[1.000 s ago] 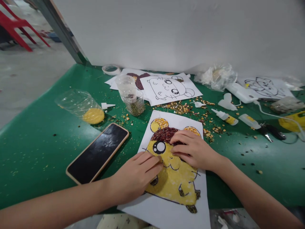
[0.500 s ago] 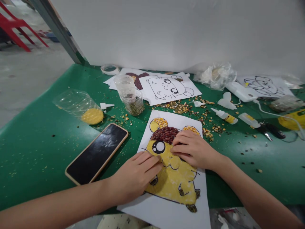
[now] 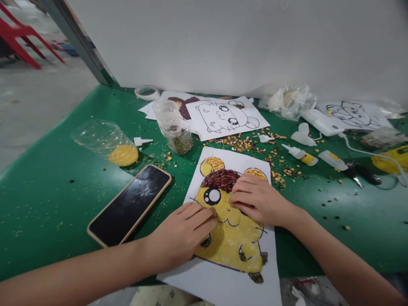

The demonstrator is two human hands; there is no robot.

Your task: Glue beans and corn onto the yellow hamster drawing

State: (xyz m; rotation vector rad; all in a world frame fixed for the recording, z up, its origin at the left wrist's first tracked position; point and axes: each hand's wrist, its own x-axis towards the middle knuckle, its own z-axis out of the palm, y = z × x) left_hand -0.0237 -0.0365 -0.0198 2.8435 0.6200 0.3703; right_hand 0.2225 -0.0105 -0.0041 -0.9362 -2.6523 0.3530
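Note:
A sheet of white paper with a hamster picture (image 3: 223,250) lies at the table's near edge. Yellow grains cover its body, dark red beans its crown, corn kernels its ears. My left hand (image 3: 188,233) rests on the picture's left cheek, fingers bent and held together, thumb hidden. On the eye at the right, my right hand (image 3: 258,197) lies with curled fingers, their tips close together near the nose. Anything small between the fingertips of either hand is hidden. Left of the paper is a phone (image 3: 130,206) with a dark screen.
Behind the sheet stand a clear plastic cup (image 3: 180,138) of green beans and a tipped jar (image 3: 103,140) holding yellow grains. Loose kernels (image 3: 240,142) are scattered nearby. Glue bottles (image 3: 301,155), scissors (image 3: 361,174) and a white glue gun (image 3: 323,122) lie to the right.
Almost nothing differs. My right hand's fingers have shifted very slightly, while my left hand and the sheet stay put.

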